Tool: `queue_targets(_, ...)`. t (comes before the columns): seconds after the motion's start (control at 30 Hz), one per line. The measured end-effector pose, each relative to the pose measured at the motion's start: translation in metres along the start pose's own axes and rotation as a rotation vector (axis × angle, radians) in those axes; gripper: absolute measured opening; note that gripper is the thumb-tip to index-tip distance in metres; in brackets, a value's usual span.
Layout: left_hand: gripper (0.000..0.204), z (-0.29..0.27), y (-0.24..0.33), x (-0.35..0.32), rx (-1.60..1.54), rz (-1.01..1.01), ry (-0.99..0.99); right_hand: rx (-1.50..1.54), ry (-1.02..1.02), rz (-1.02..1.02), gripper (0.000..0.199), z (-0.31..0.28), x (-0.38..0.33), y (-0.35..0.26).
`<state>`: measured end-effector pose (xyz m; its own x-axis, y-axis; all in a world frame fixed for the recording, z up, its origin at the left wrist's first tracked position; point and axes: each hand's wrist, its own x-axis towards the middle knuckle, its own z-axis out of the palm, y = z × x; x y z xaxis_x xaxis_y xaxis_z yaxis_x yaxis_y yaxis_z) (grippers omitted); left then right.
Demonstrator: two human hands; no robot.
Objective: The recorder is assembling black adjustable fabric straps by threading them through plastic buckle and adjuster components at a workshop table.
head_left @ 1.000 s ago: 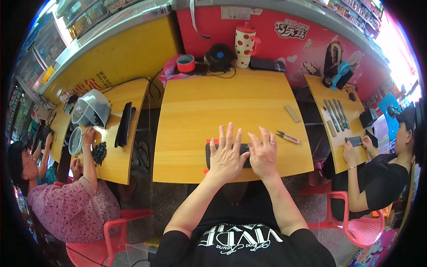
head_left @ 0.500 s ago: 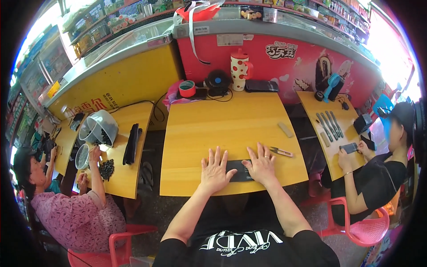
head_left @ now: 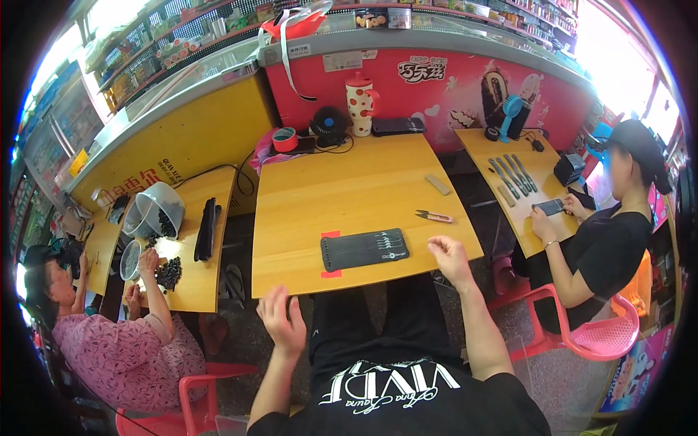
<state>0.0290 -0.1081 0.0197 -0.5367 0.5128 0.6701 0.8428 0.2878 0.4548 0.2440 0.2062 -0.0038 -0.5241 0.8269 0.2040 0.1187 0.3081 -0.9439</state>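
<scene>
A dark grey, flat rectangular piece (head_left: 363, 250) with white print and a row of small holes along its left end lies on my wooden table (head_left: 327, 182). Red tape (head_left: 331, 274) shows above and below that left end. Just off the table's near left corner is my left hand (head_left: 282, 320), open and holding nothing, its fingers apart. My right hand (head_left: 451, 258) hovers over the near right edge, to the right of the grey piece, fingers loosely bent and nothing visible in them. Both hands are apart from the piece. Thread snips (head_left: 435, 216) lie beyond my right hand.
A beige block (head_left: 438, 184) lies toward the right edge. At the back stand a black fan (head_left: 329, 127), a dotted tumbler (head_left: 360, 105) and a roll of tape (head_left: 284, 139). Co-workers sit at tables on both sides; the left one has black pieces (head_left: 169, 273).
Both hands have lifted off the grey piece and drawn apart, left hand back to the near left, right hand to the right. The piece and red tape are now uncovered. The view has shifted.
</scene>
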Motion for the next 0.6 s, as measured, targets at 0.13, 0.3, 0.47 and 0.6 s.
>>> queue_targets(0.13,0.025,0.001,0.040,-0.073,-1.242,-0.788,-0.568,0.010,-0.049,0.006,0.016,0.012,-0.022,0.002)
queue_targets(0.3,0.059,0.075,0.015,-0.106,-2.330,-1.062,-1.175,-0.017,-0.034,-0.062,0.016,0.020,-0.015,0.002)
queue_targets(0.47,0.050,0.061,0.014,-0.076,-1.895,-0.709,-1.250,0.050,0.112,-0.117,0.016,0.024,0.010,0.016)
queue_targets(0.6,0.035,0.024,0.034,0.000,-0.747,-0.418,-0.765,-0.191,0.208,-0.082,0.023,0.035,0.025,0.022)
